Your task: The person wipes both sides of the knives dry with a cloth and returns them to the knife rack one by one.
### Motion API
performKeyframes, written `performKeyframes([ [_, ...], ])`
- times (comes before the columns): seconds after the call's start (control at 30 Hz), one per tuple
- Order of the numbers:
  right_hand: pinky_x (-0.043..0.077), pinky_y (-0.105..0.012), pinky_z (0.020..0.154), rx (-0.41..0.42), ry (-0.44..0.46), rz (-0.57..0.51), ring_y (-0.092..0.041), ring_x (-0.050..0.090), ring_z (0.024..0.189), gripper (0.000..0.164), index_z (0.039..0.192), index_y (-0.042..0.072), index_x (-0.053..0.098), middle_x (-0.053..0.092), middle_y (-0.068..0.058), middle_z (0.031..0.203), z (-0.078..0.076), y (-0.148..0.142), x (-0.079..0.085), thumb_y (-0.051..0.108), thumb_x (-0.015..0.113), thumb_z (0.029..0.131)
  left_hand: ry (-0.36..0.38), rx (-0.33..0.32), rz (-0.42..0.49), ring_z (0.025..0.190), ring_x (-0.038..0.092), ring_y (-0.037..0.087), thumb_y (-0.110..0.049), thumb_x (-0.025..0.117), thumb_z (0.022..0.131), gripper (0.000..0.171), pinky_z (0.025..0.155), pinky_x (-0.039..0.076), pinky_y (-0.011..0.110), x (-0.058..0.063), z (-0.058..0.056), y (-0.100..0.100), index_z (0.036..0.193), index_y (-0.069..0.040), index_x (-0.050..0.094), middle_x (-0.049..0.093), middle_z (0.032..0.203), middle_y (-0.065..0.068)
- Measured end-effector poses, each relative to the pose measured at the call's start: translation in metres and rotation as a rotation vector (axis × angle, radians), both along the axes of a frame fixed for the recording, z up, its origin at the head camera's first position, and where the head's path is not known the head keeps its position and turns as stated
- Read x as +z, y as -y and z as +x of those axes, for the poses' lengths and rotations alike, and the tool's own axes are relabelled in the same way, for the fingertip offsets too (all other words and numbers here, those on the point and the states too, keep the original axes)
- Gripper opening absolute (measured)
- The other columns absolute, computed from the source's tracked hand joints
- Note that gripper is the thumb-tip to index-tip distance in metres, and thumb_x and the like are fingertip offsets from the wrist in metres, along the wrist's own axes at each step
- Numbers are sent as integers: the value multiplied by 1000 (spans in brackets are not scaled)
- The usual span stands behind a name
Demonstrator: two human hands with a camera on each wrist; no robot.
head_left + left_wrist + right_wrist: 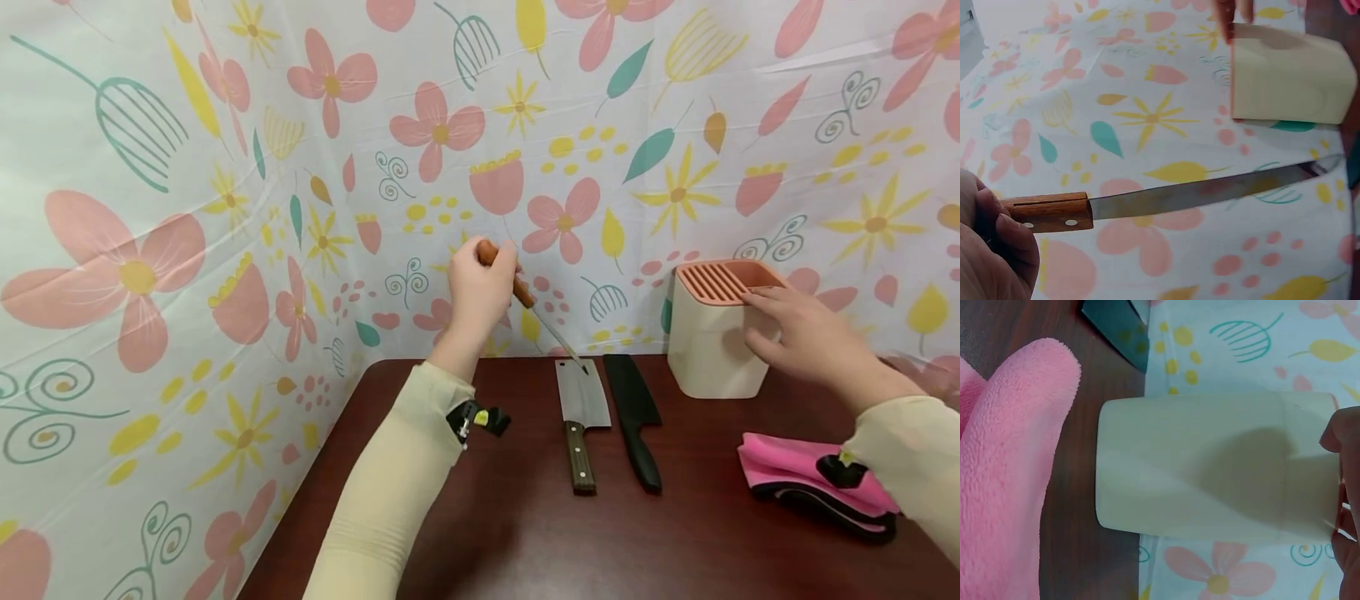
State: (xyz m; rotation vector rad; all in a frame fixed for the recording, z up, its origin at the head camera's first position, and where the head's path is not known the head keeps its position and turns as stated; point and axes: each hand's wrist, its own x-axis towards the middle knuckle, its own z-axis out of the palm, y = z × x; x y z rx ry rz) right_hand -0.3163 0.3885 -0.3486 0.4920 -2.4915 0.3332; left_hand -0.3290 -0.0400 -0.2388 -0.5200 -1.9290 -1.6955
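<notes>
My left hand (477,290) grips the wooden handle of a long, narrow knife (1191,195) in the air over the back of the table. Its blade slants down to the right, and its tip overlaps the cleaver (583,396) in the head view. The cleaver lies flat with its brown handle toward me. Beside it is a black knife (633,417), blade end away from me. At the right back stands a cream knife block (708,350) with a slotted pink-orange top. Across that top rests my right hand (806,333), fingers extended, thumb near the front rim.
A folded pink cloth (810,471) with a dark edge lies at the right of the dark red-brown table (510,525), under my right forearm. A flower-patterned sheet (442,192) hangs behind the table and along its left side.
</notes>
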Motion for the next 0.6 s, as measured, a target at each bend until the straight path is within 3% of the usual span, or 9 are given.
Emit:
performKeyframes([
  [0.2, 38, -68, 106, -28, -54, -28, -52, 50, 129, 58, 132, -8, 61, 57, -34, 138, -6, 0, -9, 12, 77, 81, -33, -37, -20, 44, 66, 31, -23, 57, 99, 34, 36, 34, 31, 48, -10, -17, 69, -14, 45, 66, 57, 16],
  [0.4, 40, -65, 105, -54, -128, -64, -50, 54, 127, 47, 130, -6, 64, 62, -32, 133, -10, 5, -14, 10, 68, 85, -15, -49, 21, 46, 66, 31, -18, 56, 98, 28, 38, 45, 31, 93, -16, -40, 71, -14, 49, 70, 68, 8],
  [0.5, 41, -65, 105, -76, -164, -83, -48, 56, 124, 43, 129, -5, 65, 65, -31, 129, -12, 7, -17, 8, 63, 88, 11, -74, 41, 48, 67, 32, -18, 57, 98, 27, 41, 50, 33, 107, -15, -57, 72, -14, 50, 67, 69, 4],
  [0.6, 42, -64, 104, -104, -195, -109, -46, 57, 123, 41, 127, -2, 67, 66, -29, 127, -13, 9, -20, 7, 59, 88, 8, -88, 30, 50, 68, 34, -19, 59, 100, 29, 44, 50, 32, 113, -14, -76, 73, -13, 48, 62, 61, 5],
])
